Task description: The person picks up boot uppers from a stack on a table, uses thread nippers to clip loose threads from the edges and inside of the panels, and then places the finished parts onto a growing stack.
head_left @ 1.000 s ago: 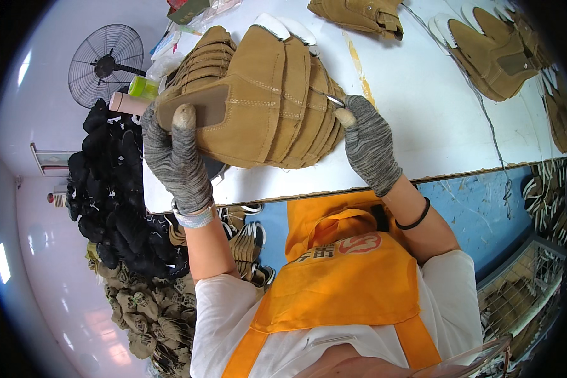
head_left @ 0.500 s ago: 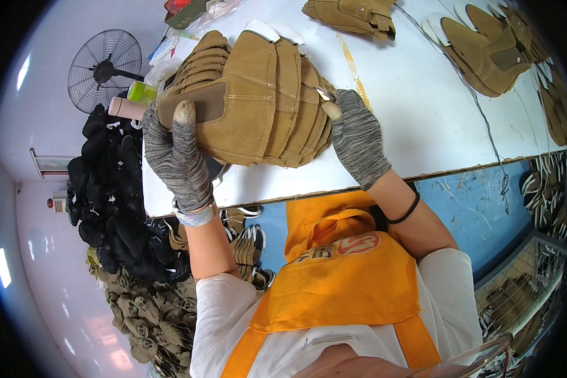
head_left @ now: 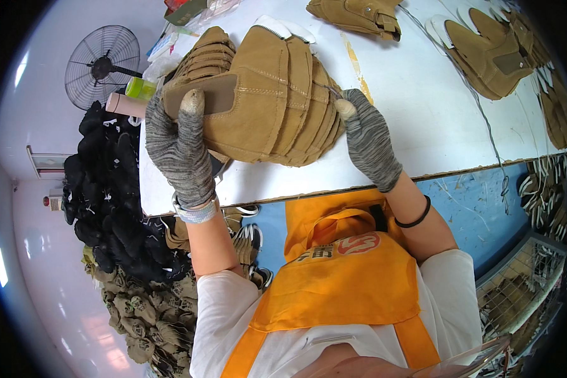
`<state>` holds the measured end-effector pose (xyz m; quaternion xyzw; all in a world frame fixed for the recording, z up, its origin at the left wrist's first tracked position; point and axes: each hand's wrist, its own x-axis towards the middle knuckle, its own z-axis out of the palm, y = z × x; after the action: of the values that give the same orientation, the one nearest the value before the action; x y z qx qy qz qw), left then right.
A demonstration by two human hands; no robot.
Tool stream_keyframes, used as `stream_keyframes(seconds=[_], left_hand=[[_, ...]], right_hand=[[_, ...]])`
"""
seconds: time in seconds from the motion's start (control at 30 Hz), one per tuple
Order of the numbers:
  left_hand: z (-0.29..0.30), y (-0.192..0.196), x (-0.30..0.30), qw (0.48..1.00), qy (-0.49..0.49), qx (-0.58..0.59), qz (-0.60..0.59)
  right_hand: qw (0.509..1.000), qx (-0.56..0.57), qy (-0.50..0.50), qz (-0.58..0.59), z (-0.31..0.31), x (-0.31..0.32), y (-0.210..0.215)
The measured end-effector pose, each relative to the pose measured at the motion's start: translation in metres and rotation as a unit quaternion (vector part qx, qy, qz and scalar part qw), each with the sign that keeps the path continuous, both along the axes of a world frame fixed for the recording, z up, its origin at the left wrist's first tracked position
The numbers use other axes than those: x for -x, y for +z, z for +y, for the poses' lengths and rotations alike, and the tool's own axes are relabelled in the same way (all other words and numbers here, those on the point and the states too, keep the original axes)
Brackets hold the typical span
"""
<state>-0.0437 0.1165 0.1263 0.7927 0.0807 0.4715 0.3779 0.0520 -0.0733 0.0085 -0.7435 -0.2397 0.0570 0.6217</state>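
Observation:
A thick stack of brown suede shoe uppers [head_left: 258, 126], with stitched seams and white zip ends at the far side, is held tilted over the near edge of the white table. My left hand [head_left: 186, 142], in a grey knit glove with bare-looking thumb tip, grips its left end, thumb on the darker patch and fingers behind. At the stack's right edge, my right hand [head_left: 368, 142] is closed in a matching glove. Its thumb pinches a small, thin metal tool [head_left: 331, 90], mostly hidden, against the layered edges.
More brown uppers [head_left: 359, 17] lie at the table's [head_left: 422, 113] far side, with further stacks [head_left: 494, 53] at the right beside a cord. A pink cup [head_left: 125, 105], a yellow-green container [head_left: 140, 88] and a fan [head_left: 102, 67] stand left. Black pieces [head_left: 110, 201] are heaped below; a wire basket [head_left: 523, 277] stands lower right.
The stack and both my hands have shifted slightly right. The light-coloured tip at my right thumb has turned, and now only a thin dark part of the tool shows.

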Motion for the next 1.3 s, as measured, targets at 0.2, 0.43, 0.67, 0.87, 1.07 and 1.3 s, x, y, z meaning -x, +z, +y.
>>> stream_keyframes(seconds=[0.2, 0.43, 0.67, 0.87, 1.07, 1.3], left_hand=[[0.005, -0.001, 0.001, 1.000, -0.005, 0.009, 0.008], [0.004, -0.001, -0.001, 1.000, -0.004, 0.011, 0.010], [0.001, -0.001, -0.003, 1.000, -0.001, 0.004, 0.004], [0.001, -0.003, -0.004, 1.000, 0.009, -0.008, 0.009], [0.001, -0.003, -0.008, 0.999, 0.009, -0.034, 0.006], [0.000, -0.003, -0.008, 1.000, 0.000, -0.029, 0.001]], right_hand=[[0.979, 0.156, -0.042, -0.126, -0.003, -0.003, 0.000], [0.938, 0.212, -0.036, -0.272, 0.000, -0.015, -0.009], [0.965, 0.095, -0.039, -0.241, 0.000, -0.015, -0.015], [0.960, -0.220, -0.050, 0.167, -0.020, -0.021, -0.019], [0.960, -0.200, 0.000, 0.195, -0.022, -0.007, -0.026], [0.978, -0.154, 0.020, 0.138, -0.020, 0.001, -0.033]])
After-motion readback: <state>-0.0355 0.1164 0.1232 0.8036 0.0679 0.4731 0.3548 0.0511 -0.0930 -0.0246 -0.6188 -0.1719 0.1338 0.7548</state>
